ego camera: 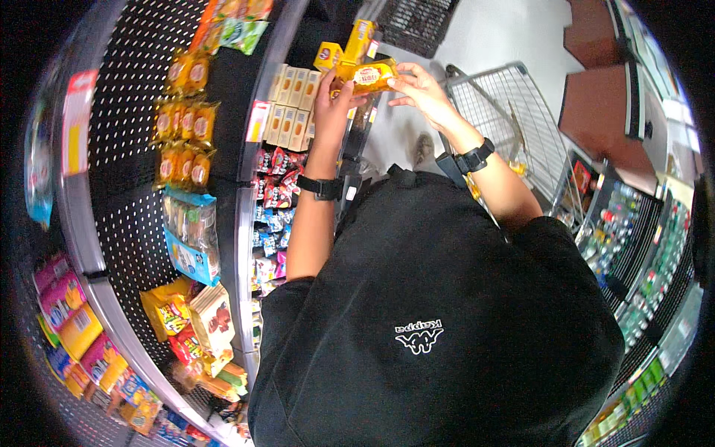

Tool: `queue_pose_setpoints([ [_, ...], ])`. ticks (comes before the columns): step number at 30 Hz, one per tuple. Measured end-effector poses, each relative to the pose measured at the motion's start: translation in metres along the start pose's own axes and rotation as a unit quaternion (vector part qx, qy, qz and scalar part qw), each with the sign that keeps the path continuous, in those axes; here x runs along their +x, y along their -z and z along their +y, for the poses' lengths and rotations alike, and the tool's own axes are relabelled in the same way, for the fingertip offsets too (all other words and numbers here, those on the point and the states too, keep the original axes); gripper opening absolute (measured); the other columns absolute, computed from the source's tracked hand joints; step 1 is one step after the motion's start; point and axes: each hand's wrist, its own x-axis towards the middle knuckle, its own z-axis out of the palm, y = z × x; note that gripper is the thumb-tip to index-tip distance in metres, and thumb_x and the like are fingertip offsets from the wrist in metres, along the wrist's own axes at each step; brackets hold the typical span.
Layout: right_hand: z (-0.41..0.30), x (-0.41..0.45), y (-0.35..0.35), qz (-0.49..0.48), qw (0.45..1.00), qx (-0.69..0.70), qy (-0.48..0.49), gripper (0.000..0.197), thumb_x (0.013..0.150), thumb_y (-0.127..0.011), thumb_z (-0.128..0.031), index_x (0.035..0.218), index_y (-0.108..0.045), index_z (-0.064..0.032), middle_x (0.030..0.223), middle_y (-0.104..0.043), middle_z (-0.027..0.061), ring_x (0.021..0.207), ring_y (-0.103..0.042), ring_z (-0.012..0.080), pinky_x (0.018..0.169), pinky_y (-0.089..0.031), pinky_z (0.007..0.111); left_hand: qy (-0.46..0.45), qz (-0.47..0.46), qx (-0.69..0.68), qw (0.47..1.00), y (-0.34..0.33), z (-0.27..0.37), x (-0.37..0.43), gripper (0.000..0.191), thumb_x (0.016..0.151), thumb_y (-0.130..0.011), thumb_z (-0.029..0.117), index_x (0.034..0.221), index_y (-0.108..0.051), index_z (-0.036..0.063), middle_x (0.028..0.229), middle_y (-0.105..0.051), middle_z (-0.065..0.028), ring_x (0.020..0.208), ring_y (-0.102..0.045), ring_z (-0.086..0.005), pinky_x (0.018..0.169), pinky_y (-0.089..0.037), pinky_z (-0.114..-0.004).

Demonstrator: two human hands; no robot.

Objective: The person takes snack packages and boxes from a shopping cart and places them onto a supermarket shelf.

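Observation:
Both hands hold a yellow plastic-wrapped snack pack (367,76) level at the top centre. My left hand (334,100) grips its left end, thumb on the front and fingers partly hidden behind. At its right end, my right hand (416,92) pinches the wrapper between thumb and finger, the other fingers spread. Just beyond the pack are yellow boxes (359,42) on the shelf. Cream boxes (290,89) stand in rows left of my left hand. Each wrist wears a black band.
A wire shopping cart (503,106) stands at the right. Perforated black shelves (131,128) on the left hold yellow snack packs (187,123) and a blue-and-clear bag (191,237). A black crate (416,25) lies at the top, and bottles (651,279) line the shelves at the far right.

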Motion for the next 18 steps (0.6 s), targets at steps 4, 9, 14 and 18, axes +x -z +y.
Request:
queue_pose_setpoints([
  [4, 0.008, -0.025, 0.05, 0.032, 0.999, 0.012, 0.013, 0.046, 0.087, -0.061, -0.016, 0.125, -0.039, -0.0049, 0.111, -0.058, 0.009, 0.096, -0.058, 0.0135, 0.07, -0.052, 0.026, 0.084, -0.087, 0.014, 0.993, -0.04, -0.019, 0.004, 0.039, 0.092, -0.052, 0.014, 0.123, -0.039, -0.0055, 0.11, -0.056, -0.0148, 0.089, -0.063, -0.0242, 0.075, -0.054, -0.032],
  [9, 0.011, -0.059, 0.115, 0.074, 0.997, -0.01, 0.008, 0.038, 0.087, -0.061, -0.02, 0.119, -0.048, -0.0031, 0.106, -0.059, 0.0052, 0.09, -0.058, 0.01, 0.065, -0.049, 0.022, 0.134, -0.198, 0.07, 0.969, -0.093, -0.055, 0.017, 0.033, 0.092, -0.052, 0.015, 0.119, -0.044, -0.0036, 0.108, -0.058, -0.0139, 0.087, -0.064, -0.0226, 0.073, -0.055, -0.031],
  [14, 0.036, -0.101, 0.192, 0.083, 0.994, -0.049, -0.045, 0.033, 0.087, -0.06, -0.022, 0.112, -0.054, -0.0016, 0.094, -0.06, 0.0026, 0.077, -0.055, 0.0076, 0.058, -0.047, 0.02, 0.181, -0.27, 0.135, 0.936, -0.148, -0.122, 0.02, 0.026, 0.091, -0.053, 0.012, 0.114, -0.049, -0.0005, 0.102, -0.061, -0.0109, 0.078, -0.065, -0.0188, 0.065, -0.055, -0.028],
  [18, 0.079, -0.15, 0.257, 0.133, 0.985, -0.039, -0.106, 0.042, 0.086, -0.06, -0.027, 0.118, -0.052, 0.0002, 0.094, -0.061, 0.0051, 0.076, -0.057, 0.0092, 0.059, -0.048, 0.022, 0.261, -0.323, 0.206, 0.886, -0.185, -0.172, 0.014, 0.028, 0.091, -0.052, 0.012, 0.117, -0.049, 0.0009, 0.103, -0.06, -0.0103, 0.075, -0.065, -0.0173, 0.057, -0.052, -0.025],
])
